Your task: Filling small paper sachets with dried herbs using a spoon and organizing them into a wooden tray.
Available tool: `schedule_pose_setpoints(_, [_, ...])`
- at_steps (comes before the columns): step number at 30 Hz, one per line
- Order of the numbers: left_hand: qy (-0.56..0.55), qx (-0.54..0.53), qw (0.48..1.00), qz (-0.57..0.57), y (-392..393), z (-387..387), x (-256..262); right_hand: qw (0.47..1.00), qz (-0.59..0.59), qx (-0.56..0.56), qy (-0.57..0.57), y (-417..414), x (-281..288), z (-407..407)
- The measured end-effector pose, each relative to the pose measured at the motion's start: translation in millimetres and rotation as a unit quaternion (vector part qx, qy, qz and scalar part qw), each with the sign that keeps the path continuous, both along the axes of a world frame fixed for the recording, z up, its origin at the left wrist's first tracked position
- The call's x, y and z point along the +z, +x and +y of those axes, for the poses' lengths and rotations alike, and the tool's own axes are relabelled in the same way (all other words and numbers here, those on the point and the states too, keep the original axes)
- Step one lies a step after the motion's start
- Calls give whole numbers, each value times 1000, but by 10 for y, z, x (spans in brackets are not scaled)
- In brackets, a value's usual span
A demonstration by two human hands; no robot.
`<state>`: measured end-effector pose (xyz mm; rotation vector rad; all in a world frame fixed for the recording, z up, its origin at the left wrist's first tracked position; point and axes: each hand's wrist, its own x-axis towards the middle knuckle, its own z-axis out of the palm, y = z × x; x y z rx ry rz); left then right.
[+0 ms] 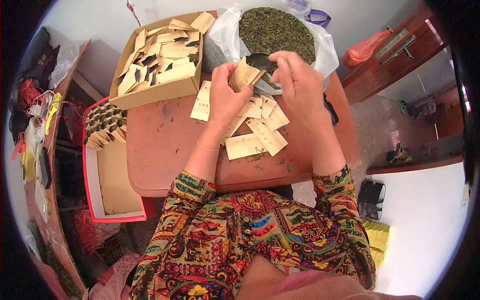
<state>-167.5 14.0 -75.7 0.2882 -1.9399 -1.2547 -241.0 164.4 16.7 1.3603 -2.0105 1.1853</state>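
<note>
My left hand (229,95) holds a small brown paper packet (245,77) upright over the table, its mouth towards the tea. My right hand (296,80) is raised just right of the packet, over the edge of the bag; a dark round scoop or bowl (258,60) lies by its fingertips, and I cannot tell whether they touch it. Behind stands a white plastic bag (326,56) filled with dried tea leaves (277,32). Several flat paper packets (245,145) with printing lie spread on the table below my hands. Loose leaves are scattered round them.
A cardboard box (157,98) full of paper packets stands at the table's back left. Lower left, a red-edged box (116,180) holds rows of filled packets at its far end. A dark object (330,109) lies at the right edge of the reddish table (168,150). Cluttered shelving runs along the left.
</note>
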Motion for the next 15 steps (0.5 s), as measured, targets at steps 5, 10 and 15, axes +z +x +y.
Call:
schedule_pose_setpoints(5, [40,-15,999,-4,-48,19,31,999,-18,0,-31,78,10,19])
schedule_pose_setpoints(10, [-17,23,999,26,-34,-89,-112,974,-140,-81,-159,-138,-195,84])
schedule_pose_setpoints(15, [41,4,997,59,-6,-5,-35,974,-116,-193,-27,-423,-563,167])
